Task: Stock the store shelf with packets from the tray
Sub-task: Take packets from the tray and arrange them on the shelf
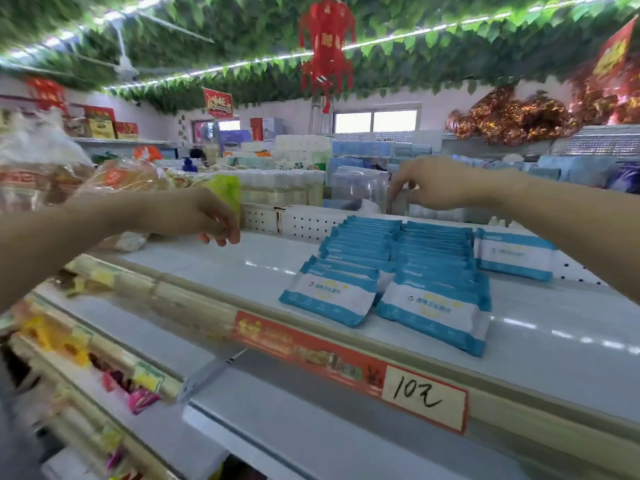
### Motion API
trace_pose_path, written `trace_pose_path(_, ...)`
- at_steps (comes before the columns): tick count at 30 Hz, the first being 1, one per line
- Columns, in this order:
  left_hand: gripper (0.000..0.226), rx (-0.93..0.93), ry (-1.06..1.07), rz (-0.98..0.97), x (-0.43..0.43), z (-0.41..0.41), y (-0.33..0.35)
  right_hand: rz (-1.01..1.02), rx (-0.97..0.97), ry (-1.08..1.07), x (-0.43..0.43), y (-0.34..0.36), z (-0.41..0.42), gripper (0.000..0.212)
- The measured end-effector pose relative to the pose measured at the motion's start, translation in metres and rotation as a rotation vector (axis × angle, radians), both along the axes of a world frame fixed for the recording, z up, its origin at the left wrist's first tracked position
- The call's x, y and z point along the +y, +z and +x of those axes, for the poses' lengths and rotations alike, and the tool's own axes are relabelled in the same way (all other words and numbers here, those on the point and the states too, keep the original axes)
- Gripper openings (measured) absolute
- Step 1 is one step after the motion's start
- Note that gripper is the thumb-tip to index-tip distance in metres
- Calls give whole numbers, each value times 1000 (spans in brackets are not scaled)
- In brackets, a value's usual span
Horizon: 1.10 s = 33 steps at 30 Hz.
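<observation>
1. Packets (pixel 388 282), blue with a white band, are laid flat in two overlapping rows on the top shelf (pixel 214 271). The rows are set just right of the picture's middle and run from the front edge toward 12 o'clock.
2. A lone packet (pixel 512 254) of the same kind is laid just beside the rows, at their 2 o'clock.
3. A short line of blue characters is printed on each white band, but it is too blurred to be read.
4. A price tag (pixel 424 398), white with a red border, is fixed to the shelf's front rail at 6 o'clock of the rows. "10元" is handwritten on it in black.
5. A red strip (pixel 304 344) is joined to the tag at its 10 o'clock; its print cannot be read.
6. The left hand (pixel 204 220) is held over the shelf at 9 o'clock of the rows, well apart from them. Its fingers are loosely curled downward and nothing is seen in them.
7. The right hand (pixel 440 185) is held over the shelf's back edge at 12 o'clock of the rows, fingers bent down. Whether anything is pinched cannot be told.
8. A red lantern (pixel 327 46) is hung from the leaf-covered ceiling at 12 o'clock; its gold characters are blurred.
</observation>
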<state>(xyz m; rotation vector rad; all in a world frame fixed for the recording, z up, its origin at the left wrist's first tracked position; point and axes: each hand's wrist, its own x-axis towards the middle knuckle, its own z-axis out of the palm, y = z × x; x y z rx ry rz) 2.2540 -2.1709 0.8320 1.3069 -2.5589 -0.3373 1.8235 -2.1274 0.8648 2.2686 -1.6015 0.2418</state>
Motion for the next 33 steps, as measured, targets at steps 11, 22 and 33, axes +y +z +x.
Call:
trace_pose_path(11,28,-107,398,149,107,218,-110,107,90,619,-16,-64,316,34)
trace_pose_path(22,27,-7,783,430,240,320,-339,563,98,874,27,-275,505,33)
trace_pose_path(33,33,-17,878,634,299,324,-470,1041,191,823,65,-474,532,36)
